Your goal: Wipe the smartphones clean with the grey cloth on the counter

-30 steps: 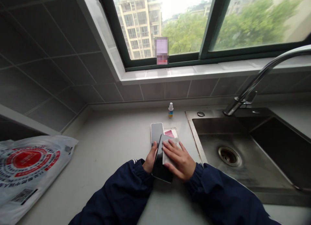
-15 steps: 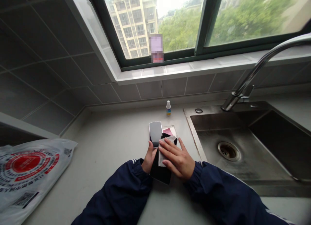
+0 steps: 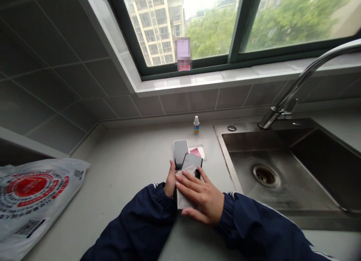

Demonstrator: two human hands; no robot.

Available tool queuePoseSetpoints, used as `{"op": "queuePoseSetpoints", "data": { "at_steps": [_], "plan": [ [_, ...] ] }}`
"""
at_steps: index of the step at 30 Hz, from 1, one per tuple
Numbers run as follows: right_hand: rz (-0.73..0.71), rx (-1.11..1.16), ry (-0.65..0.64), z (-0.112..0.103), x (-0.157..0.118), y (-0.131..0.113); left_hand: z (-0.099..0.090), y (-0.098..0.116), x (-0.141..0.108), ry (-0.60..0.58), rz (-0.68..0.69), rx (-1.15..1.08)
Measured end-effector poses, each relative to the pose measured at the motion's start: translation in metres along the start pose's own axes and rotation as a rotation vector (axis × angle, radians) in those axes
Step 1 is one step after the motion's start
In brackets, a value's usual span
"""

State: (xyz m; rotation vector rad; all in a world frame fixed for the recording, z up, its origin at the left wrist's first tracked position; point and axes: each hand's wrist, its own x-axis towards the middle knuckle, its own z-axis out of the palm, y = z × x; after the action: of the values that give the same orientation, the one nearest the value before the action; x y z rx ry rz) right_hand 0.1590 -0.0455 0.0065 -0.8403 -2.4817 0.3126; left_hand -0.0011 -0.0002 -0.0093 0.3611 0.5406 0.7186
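Phone gripped in the left hand, the flat right hand has slid the cloth nearer, likely wiping its lower half.

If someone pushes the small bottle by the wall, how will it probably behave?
The bottle would probably tip easily: it stands upright and is taller than wide. Once down, it may roll, as its body looks round and the counter smooth. It is likely light, being small, though its fill is hidden.

Counter passable leftward; bottle stands beyond held phone.
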Motion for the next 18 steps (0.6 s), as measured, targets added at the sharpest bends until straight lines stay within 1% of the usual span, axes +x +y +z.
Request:
{"op": "queuePoseSetpoints", "data": {
  "at_steps": [2,3,7,10,12,15,18],
  "plan": [
    [-0.037,0.030,0.033,0.000,0.000,-0.008,-0.001,0.003,-0.001,0.038,0.004,-0.020],
    [-0.055,0.040,0.053,-0.001,0.000,-0.010,-0.001,0.004,-0.001,0.029,0.011,-0.030],
    [-0.117,0.054,0.175,-0.005,0.000,-0.009,-0.005,0.008,0.000,-0.077,0.022,-0.083],
    [-0.122,0.046,0.276,-0.009,0.002,-0.005,-0.006,0.009,-0.001,-0.102,0.018,-0.160],
    [-0.113,0.042,0.300,-0.013,0.001,-0.002,-0.006,0.010,-0.001,-0.094,0.036,-0.204],
    [-0.087,0.033,0.297,-0.018,0.000,0.004,-0.003,0.010,-0.001,-0.085,0.068,-0.239],
    [-0.057,0.015,0.295,-0.021,-0.002,0.009,0.001,0.009,-0.001,-0.093,0.067,-0.260]
  ]
}}
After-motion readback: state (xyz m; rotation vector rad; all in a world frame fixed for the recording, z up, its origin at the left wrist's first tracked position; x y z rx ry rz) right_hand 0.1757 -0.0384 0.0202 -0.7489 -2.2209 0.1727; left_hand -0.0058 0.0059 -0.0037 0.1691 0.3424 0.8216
